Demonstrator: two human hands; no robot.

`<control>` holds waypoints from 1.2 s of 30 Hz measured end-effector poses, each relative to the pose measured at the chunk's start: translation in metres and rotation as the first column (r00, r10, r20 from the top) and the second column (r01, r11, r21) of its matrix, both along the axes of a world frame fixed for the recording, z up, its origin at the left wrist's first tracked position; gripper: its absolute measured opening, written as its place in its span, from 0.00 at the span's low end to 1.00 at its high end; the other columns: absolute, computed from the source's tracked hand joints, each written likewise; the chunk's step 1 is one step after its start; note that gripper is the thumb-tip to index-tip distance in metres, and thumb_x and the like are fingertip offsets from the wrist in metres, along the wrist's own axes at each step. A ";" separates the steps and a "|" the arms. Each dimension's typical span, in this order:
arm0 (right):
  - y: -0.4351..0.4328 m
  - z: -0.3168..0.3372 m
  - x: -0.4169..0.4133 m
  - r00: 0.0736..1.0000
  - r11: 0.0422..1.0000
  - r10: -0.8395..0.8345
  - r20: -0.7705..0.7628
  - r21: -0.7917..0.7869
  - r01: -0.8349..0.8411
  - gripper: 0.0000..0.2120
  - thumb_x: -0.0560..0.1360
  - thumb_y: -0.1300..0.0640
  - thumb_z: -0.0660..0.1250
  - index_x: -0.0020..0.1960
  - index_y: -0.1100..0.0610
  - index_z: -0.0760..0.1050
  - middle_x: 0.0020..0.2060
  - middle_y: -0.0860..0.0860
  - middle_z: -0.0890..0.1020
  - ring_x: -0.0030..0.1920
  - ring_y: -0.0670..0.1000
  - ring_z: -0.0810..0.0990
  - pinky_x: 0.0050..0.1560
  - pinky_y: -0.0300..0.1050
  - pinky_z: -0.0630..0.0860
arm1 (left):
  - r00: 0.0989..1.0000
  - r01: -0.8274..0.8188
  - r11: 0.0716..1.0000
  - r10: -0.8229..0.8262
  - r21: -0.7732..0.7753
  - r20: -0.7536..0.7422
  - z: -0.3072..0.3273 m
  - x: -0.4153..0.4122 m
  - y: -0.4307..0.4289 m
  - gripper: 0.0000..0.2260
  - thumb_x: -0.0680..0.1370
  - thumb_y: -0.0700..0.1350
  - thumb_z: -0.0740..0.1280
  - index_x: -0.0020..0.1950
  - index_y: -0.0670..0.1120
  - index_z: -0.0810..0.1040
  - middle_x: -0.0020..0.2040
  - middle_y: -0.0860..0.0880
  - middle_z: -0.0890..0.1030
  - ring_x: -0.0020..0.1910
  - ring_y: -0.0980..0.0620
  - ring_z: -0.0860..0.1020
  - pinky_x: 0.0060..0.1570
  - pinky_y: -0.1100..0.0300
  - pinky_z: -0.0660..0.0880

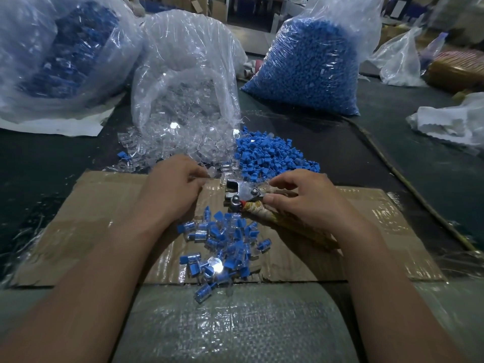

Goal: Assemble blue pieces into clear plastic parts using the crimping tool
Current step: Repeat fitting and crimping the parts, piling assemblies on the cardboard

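Note:
The metal crimping tool [241, 195] lies on the cardboard sheet [99, 221], jaws pointing left, handles wrapped in patterned cloth. My right hand [306, 200] grips it by the handles, thumb near the pivot. My left hand [175, 184] reaches to the edge of the loose clear plastic parts [167, 142], fingertips pinching at a clear part next to the tool's jaws. A heap of blue pieces [269, 155] lies just beyond the tool. Assembled blue-in-clear parts [222, 244] are piled on the cardboard between my forearms.
An open bag of clear parts [188, 82] stands behind the loose ones. A full bag of blue pieces [311, 61] is at back right, a bag of assembled parts [60, 53] at back left. White plastic bags [450, 119] lie at right. Woven sacking [230, 326] covers my lap.

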State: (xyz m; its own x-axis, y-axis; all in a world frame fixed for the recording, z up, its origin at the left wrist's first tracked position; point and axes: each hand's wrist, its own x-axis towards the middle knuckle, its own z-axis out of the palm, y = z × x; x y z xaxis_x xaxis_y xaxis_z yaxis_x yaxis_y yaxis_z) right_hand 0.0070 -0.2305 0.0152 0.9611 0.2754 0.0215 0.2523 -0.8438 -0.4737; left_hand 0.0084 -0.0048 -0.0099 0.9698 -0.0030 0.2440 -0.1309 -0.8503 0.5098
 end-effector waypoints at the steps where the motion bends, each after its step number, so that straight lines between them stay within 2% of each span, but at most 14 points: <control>1: 0.000 0.000 0.000 1.000 1.000 0.000 0.000 -0.001 0.000 0.19 0.70 0.42 0.67 0.58 0.48 0.75 0.44 0.40 0.71 0.46 0.41 0.69 0.38 0.31 0.61 | 0.999 -0.028 0.999 0.030 -0.040 0.039 0.001 -0.001 0.000 0.10 0.75 0.42 0.67 0.56 0.45 0.80 0.52 0.48 0.76 0.51 0.52 0.72 0.53 0.59 0.65; 2: 0.000 0.000 0.000 1.000 1.000 0.001 0.000 -0.003 -0.001 0.19 0.70 0.42 0.67 0.59 0.48 0.75 0.45 0.40 0.71 0.46 0.40 0.69 0.38 0.31 0.60 | 0.996 -0.044 0.996 0.050 -0.083 0.072 0.002 -0.002 0.000 0.10 0.74 0.42 0.68 0.56 0.45 0.79 0.51 0.48 0.75 0.50 0.53 0.71 0.53 0.60 0.64; 4: 0.000 -0.001 0.000 1.000 1.000 0.004 0.005 -0.007 -0.004 0.20 0.70 0.42 0.67 0.59 0.48 0.75 0.46 0.40 0.71 0.46 0.40 0.69 0.38 0.30 0.60 | 0.997 -0.027 0.992 0.036 -0.119 0.070 0.002 -0.003 -0.002 0.17 0.74 0.41 0.68 0.63 0.47 0.74 0.57 0.48 0.71 0.52 0.56 0.68 0.57 0.61 0.62; 6: -0.001 -0.001 0.000 1.000 1.000 0.005 0.006 -0.002 -0.005 0.19 0.71 0.42 0.67 0.59 0.49 0.75 0.46 0.41 0.72 0.47 0.41 0.70 0.39 0.30 0.61 | 0.999 0.021 0.997 -0.024 -0.080 -0.027 0.001 -0.004 -0.003 0.23 0.77 0.43 0.65 0.71 0.52 0.66 0.63 0.48 0.66 0.55 0.57 0.64 0.61 0.60 0.59; 8: -0.001 -0.001 0.000 1.000 1.000 0.002 0.003 0.005 -0.002 0.19 0.71 0.43 0.67 0.59 0.49 0.75 0.46 0.41 0.72 0.47 0.42 0.71 0.39 0.31 0.62 | 0.993 0.051 0.999 -0.050 0.012 -0.109 -0.001 -0.003 -0.004 0.22 0.79 0.46 0.62 0.72 0.53 0.63 0.66 0.48 0.66 0.61 0.54 0.64 0.65 0.56 0.59; 10: 0.000 -0.002 0.000 1.000 1.000 -0.004 0.007 0.005 0.004 0.19 0.71 0.42 0.67 0.59 0.49 0.75 0.47 0.42 0.73 0.48 0.42 0.71 0.40 0.33 0.63 | 0.991 0.049 0.998 -0.044 0.035 -0.129 -0.003 -0.002 -0.003 0.19 0.79 0.47 0.61 0.70 0.52 0.66 0.65 0.47 0.68 0.64 0.51 0.65 0.65 0.54 0.61; 13: -0.001 -0.003 0.001 1.000 1.000 -0.012 0.016 0.003 0.012 0.19 0.71 0.43 0.67 0.59 0.49 0.75 0.47 0.41 0.73 0.49 0.43 0.72 0.41 0.36 0.64 | 0.995 0.062 0.998 -0.062 0.000 -0.077 -0.005 -0.001 -0.002 0.11 0.78 0.46 0.63 0.60 0.49 0.74 0.57 0.50 0.72 0.55 0.55 0.67 0.58 0.57 0.63; 17: -0.002 -0.004 0.002 1.000 1.000 -0.012 0.025 0.001 0.012 0.19 0.71 0.43 0.67 0.59 0.49 0.75 0.47 0.41 0.73 0.49 0.42 0.71 0.39 0.32 0.63 | 0.999 0.051 0.999 -0.050 0.002 -0.016 -0.005 0.000 -0.003 0.05 0.77 0.45 0.65 0.51 0.47 0.77 0.48 0.55 0.70 0.48 0.57 0.68 0.50 0.61 0.63; 23: -0.002 -0.004 0.003 0.999 1.000 -0.023 0.026 0.000 0.023 0.19 0.71 0.43 0.68 0.59 0.49 0.75 0.47 0.41 0.73 0.48 0.42 0.71 0.39 0.32 0.63 | 1.000 0.004 0.999 -0.004 -0.035 0.014 -0.001 -0.002 -0.004 0.07 0.75 0.43 0.67 0.52 0.46 0.80 0.45 0.54 0.72 0.47 0.56 0.70 0.50 0.60 0.66; 29: -0.002 -0.003 0.002 0.999 1.000 -0.031 0.020 0.000 0.031 0.19 0.71 0.43 0.67 0.59 0.49 0.75 0.47 0.41 0.72 0.48 0.42 0.71 0.39 0.33 0.64 | 0.999 -0.012 0.997 0.015 -0.078 0.043 0.004 -0.006 -0.007 0.05 0.73 0.43 0.71 0.47 0.46 0.82 0.43 0.52 0.78 0.43 0.55 0.75 0.48 0.58 0.71; 33: -0.001 -0.002 0.001 0.999 0.999 -0.040 0.004 0.011 0.040 0.19 0.71 0.43 0.68 0.59 0.49 0.75 0.46 0.41 0.72 0.48 0.43 0.72 0.39 0.34 0.65 | 0.997 -0.035 0.993 0.042 -0.112 0.065 0.005 -0.009 -0.007 0.04 0.71 0.45 0.72 0.44 0.47 0.82 0.36 0.55 0.76 0.37 0.58 0.74 0.46 0.59 0.73; 36: -0.003 -0.001 0.001 0.998 0.998 -0.061 0.025 0.018 0.061 0.18 0.71 0.43 0.68 0.57 0.50 0.76 0.43 0.40 0.73 0.47 0.42 0.72 0.39 0.36 0.66 | 0.996 -0.027 0.992 0.037 -0.120 0.083 0.005 -0.009 -0.007 0.03 0.71 0.44 0.72 0.43 0.47 0.80 0.39 0.53 0.77 0.39 0.56 0.75 0.45 0.58 0.73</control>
